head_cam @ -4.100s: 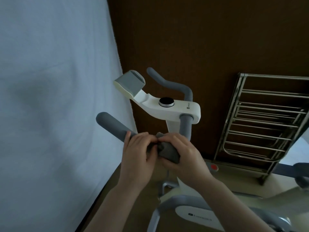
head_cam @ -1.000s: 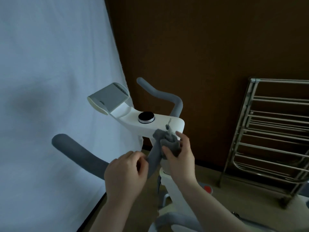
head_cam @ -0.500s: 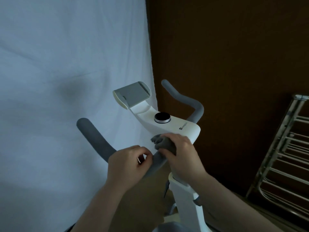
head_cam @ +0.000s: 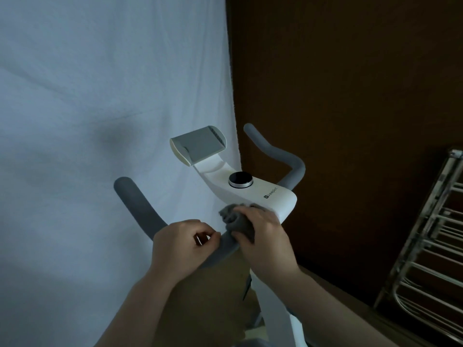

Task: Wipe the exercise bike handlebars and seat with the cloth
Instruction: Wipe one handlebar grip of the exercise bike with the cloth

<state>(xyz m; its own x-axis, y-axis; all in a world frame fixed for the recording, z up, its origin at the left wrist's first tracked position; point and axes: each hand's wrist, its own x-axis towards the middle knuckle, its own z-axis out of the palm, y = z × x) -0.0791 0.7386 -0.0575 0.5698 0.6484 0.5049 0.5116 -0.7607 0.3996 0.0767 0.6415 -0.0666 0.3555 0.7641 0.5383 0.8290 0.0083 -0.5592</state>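
Two forearms enter from the bottom edge, both bare.

Left hand (head_cam: 181,246): fingers curled over the near stretch of the left handlebar (head_cam: 140,211), grasping the grey foam just beside the bike's stem. Judged purpose: to steady the bar against the push of the other hand.

Right hand (head_cam: 260,234): clenched around a bunched grey cloth (head_cam: 234,219), pressing it onto the inner end of the same bar where it meets the white console (head_cam: 265,194). The cloth lies between palm and foam, a wad poking out above the fingers. Bunching it probably gives a firm pad that wraps a round bar.

The two hands sit close together, almost touching, on one bar.

Just beyond: console with one round black dial (head_cam: 241,180) and a small logo. Farther up, one grey tilted device holder (head_cam: 199,144).

Right handlebar (head_cam: 278,152) curves off behind the console, untouched at this moment.

Count: two handlebars, one cloth, one dial, one holder. Seat not in view.

Judgement: work is on the left bar's inner section; the right bar and seat seem yet to come.

Background: pale sheet (head_cam: 87,121) hung at left, dark brown wall (head_cam: 350,83) at right, one metal rack (head_cam: 431,246) leaning at the far right edge.
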